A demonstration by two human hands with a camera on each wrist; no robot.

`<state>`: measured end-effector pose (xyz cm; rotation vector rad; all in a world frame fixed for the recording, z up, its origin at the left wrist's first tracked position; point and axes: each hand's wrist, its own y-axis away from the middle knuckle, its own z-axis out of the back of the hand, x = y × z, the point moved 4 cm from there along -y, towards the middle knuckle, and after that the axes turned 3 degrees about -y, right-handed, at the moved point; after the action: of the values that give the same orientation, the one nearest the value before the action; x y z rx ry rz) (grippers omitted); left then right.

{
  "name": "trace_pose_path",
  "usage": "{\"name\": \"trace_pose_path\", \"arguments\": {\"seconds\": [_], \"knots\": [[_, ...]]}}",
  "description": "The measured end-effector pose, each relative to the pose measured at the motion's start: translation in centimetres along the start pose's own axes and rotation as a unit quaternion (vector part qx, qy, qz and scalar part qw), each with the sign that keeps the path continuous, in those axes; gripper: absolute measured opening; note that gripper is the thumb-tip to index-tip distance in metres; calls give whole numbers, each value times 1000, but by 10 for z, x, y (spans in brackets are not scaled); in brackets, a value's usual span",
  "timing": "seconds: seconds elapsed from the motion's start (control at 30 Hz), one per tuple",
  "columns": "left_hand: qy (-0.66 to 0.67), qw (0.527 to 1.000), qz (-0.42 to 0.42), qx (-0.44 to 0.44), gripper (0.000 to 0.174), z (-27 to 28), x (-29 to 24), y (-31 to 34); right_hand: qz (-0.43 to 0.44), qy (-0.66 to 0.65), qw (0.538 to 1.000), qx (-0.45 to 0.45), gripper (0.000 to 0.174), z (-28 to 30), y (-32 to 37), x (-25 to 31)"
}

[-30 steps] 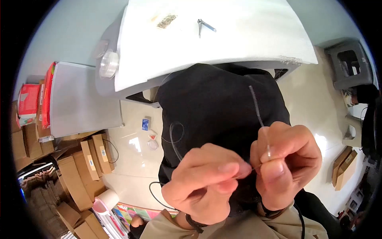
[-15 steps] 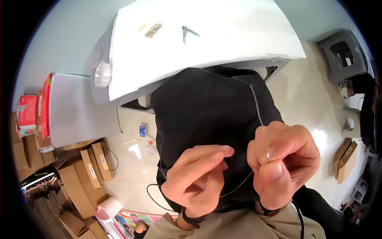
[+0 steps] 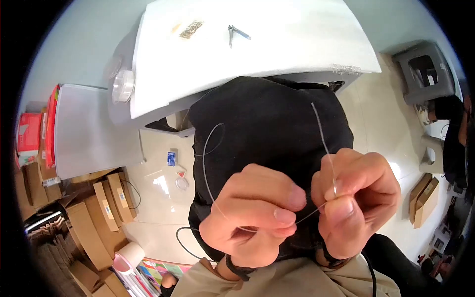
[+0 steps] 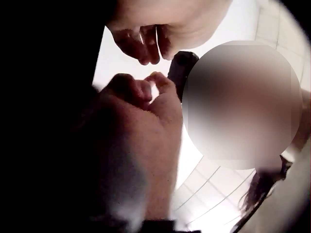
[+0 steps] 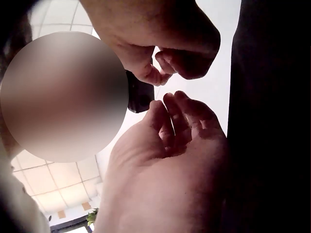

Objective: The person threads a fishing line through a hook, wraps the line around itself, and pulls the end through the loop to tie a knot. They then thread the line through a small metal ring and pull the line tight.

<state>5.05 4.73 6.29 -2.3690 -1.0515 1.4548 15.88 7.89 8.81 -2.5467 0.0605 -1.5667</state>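
A thin clear line (image 3: 320, 129) stands up from my right hand (image 3: 357, 198), whose thumb and index finger pinch it beside a small shiny bit (image 3: 335, 189). From there it runs across to my left hand (image 3: 255, 218), held close on the left with thumb and fingertips pinching the line. Past that hand, the line loops up over the black cloth (image 3: 267, 123). In the left wrist view my left hand (image 4: 148, 126) is curled below the other hand. The right wrist view has my right hand (image 5: 167, 160) facing the other; the line cannot be made out there.
On the white tabletop (image 3: 277, 54) lie a nail clipper (image 3: 237, 33) and a patch of small pieces (image 3: 191, 29). Clear round containers (image 3: 123, 85) stand at its left edge. Cardboard boxes (image 3: 91, 225) fill the lower left; a grey stool (image 3: 426, 72) stands at the right.
My left hand had let go of the line and drawn back half a second ago; it has since moved toward my right hand and pinched the line. My right hand keeps its pinch.
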Motion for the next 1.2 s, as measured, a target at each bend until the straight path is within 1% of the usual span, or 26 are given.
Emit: {"name": "trace_pose_path", "arguments": {"seconds": [0.1,0.2,0.23,0.33,0.37,0.47,0.5,0.6,0.73,0.77,0.87,0.93,1.0,1.03,1.1,1.2], "knots": [[110,993,36,-3,10,-3,-2,-8,-3,40,999,23,22,0,0,-2],[157,982,98,-42,10,-3,-7,-12,6,80,996,46,22,-4,5,0],[158,976,138,-67,11,-2,-12,-10,17,92,994,59,22,-5,5,1],[237,957,144,-84,14,6,-12,-1,53,118,986,102,19,-8,6,0],[233,957,152,-82,17,9,-12,-1,62,124,984,113,18,-10,7,0],[276,931,221,-91,17,13,-15,-7,84,140,977,137,15,-11,7,-2],[272,927,230,-114,17,13,-13,-7,93,144,975,138,14,-11,6,-3],[255,926,263,-93,17,17,-4,-6,129,134,974,126,13,-11,4,-5],[176,931,317,-42,9,15,-2,-5,151,126,969,150,17,-8,0,-4],[175,923,339,-56,9,13,-4,-5,149,125,968,160,17,-6,-2,-3],[172,927,334,5,9,14,-5,-8,141,114,966,183,18,0,-3,-3],[184,918,351,1,10,14,-7,-7,143,105,966,187,19,0,-2,-5],[209,908,363,10,9,15,-7,-7,152,112,962,198,15,-1,-2,-4],[226,905,359,20,9,15,-6,-7,159,123,957,208,13,-2,-2,-4],[262,899,348,37,9,17,-4,-9,150,116,961,200,13,-2,-1,-5],[283,896,341,-9,11,19,-2,-9,113,82,978,153,18,-1,1,-10]]}}
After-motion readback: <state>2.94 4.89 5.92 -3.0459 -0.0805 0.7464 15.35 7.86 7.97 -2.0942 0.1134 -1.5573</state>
